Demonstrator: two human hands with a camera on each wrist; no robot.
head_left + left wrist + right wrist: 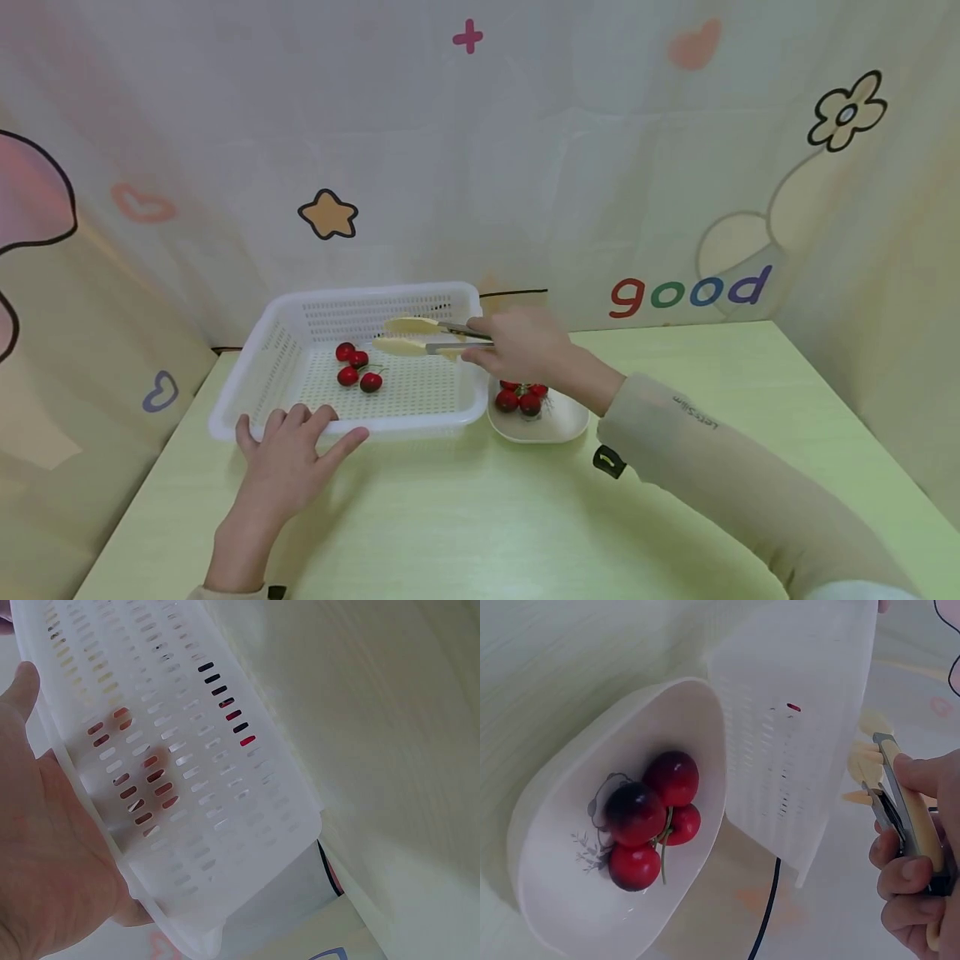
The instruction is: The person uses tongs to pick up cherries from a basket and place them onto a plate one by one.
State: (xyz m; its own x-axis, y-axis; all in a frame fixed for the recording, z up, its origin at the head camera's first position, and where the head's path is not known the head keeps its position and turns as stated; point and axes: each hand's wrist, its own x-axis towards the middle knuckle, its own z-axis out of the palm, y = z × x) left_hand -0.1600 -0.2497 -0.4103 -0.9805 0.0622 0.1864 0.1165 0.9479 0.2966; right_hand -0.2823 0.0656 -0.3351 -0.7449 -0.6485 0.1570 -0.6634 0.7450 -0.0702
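Left hand: The left hand (288, 458) grips the white basket (427, 423) at its near rim, fingers spread apart and hooked over, thumb stretched along the edge.
Basket cherries: Four basket cherries (371, 382) lie loosely grouped on the basket floor, beyond the left hand and left of the right.
Tongs: The tongs (442, 349) reach leftward from the right hand above the basket, tips parted.
Right hand: Curled fingers and thumb of the right hand (517, 343) pinch the tongs' handles; a long sleeve (712, 475) covers the forearm.
Dish: A white dish (551, 429) sits on the near side of the right hand, just beside the basket, holding dish cherries (529, 404).
Table: A pale green table (480, 533) stretches beneath both hands.
Backdrop: Beyond the hands hangs a printed curtain (525, 208), its orange star (328, 214) at left, the multicolored word "good" (690, 293) at right.
Materials: Slotted, translucent walls form the rectangular basket; pale yellow tips cap metal tong arms; glossy, dark-red fruit rests in the smooth, rounded dish, a gray drawing inside.
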